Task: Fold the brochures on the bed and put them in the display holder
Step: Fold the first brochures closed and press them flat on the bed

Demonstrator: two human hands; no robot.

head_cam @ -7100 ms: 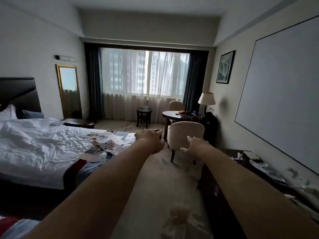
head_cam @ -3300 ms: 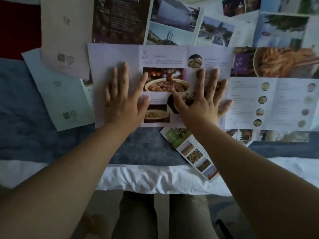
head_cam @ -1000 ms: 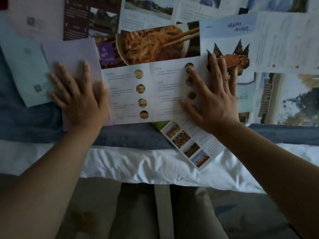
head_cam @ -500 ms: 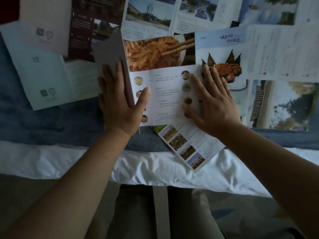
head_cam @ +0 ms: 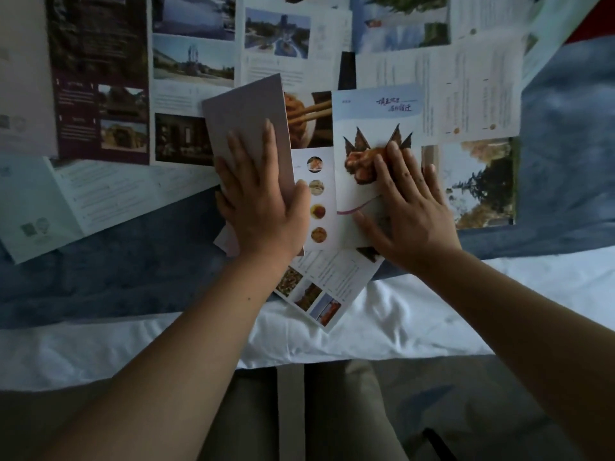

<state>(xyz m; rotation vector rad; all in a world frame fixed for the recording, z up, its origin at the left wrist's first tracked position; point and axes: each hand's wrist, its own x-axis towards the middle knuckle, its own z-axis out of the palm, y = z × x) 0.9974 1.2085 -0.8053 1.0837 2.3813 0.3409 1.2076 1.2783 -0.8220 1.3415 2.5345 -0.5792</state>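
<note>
Folding the food brochure (head_cam: 316, 197), then?

Yes. Half a second ago its blank lilac panel (head_cam: 244, 121) stood half-raised. Now it lies nearly down over the menu strip, just left of the crab-cover leaflet (head_cam: 376, 124).

And the hands?

The left hand (head_cam: 263, 201) is flat, fingers straight, pressing that panel and gripping nothing. The right hand (head_cam: 409, 207) has slid onto the crab-cover leaflet, spread flat, also holding nothing.

So where does the task stand?

First fold almost closed, crease not yet pressed, I'd say. Many unfolded brochures (head_cam: 193, 58) lie beyond the crab-cover leaflet, and the display holder isn't in view.
</note>
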